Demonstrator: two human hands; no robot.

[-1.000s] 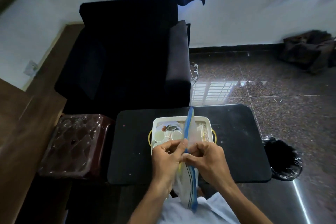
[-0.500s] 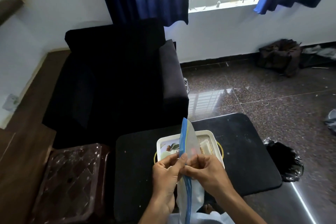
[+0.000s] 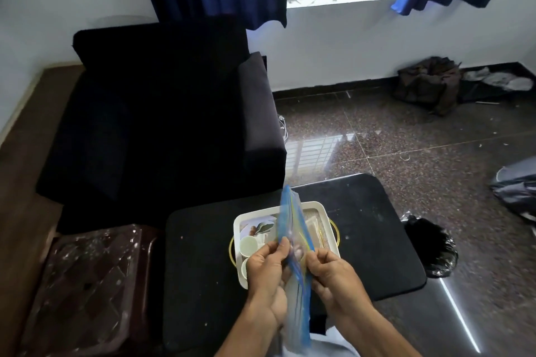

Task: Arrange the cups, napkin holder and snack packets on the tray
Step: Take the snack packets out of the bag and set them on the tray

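A clear plastic zip bag point(image 3: 291, 217) with a blue edge stands upright between my hands, above the near part of the tray. My left hand point(image 3: 268, 269) pinches its left side and my right hand point(image 3: 333, 272) pinches its right side, the two sides pulled slightly apart. Under the bag a white tray point(image 3: 316, 207) with gold handles rests on the black table point(image 3: 368, 240). A white cup point(image 3: 248, 245) stands at the tray's left, a second cup point(image 3: 244, 266) half hidden by my left hand. The bag covers the middle of the tray.
A dark armchair point(image 3: 162, 113) stands behind the table. A brown glossy stool point(image 3: 84, 284) is at the left. A black rubbish bag point(image 3: 432, 249) lies on the floor right of the table, another bag point(image 3: 519, 191) at the far right edge.
The view has tilted up and drifted, so the tray and table sit lower in frame. My hands stay on the bag and have spread its two sides slightly apart.
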